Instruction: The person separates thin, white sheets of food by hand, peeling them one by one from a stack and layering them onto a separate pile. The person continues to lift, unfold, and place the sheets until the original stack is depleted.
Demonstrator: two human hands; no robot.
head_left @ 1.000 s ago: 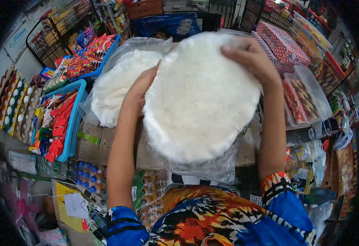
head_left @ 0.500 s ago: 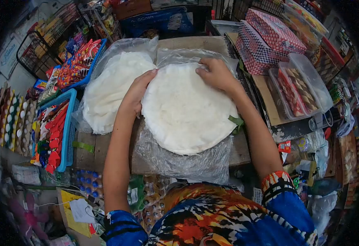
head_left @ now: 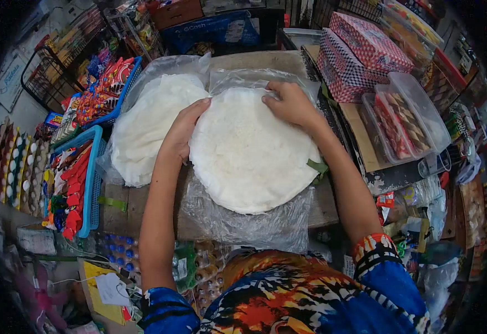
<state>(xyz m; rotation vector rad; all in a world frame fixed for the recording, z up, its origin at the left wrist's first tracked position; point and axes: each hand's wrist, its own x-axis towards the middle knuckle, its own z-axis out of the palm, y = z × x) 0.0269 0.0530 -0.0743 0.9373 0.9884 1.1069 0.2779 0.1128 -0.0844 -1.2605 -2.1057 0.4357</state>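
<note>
A round, thin white sheet or stack of sheets (head_left: 254, 150) lies on clear plastic (head_left: 243, 225) at the middle of the wooden table. My left hand (head_left: 187, 128) grips its upper left edge, thumb near the rim. At its upper right edge my right hand (head_left: 291, 103) pinches the rim with bent fingers. A second white pile (head_left: 157, 122) rests on plastic to the left. A green leaf strip (head_left: 318, 167) shows at the right edge of the round sheet.
Blue baskets of packaged snacks (head_left: 96, 183) stand at the left, beside egg trays (head_left: 18, 167). At the right are checkered boxes (head_left: 366, 50) and a clear plastic container (head_left: 405, 119). A green strip (head_left: 112, 203) lies on the table's left part.
The view has shifted slightly. Both hands keep nearly the same places at the round sheet's upper edge.
</note>
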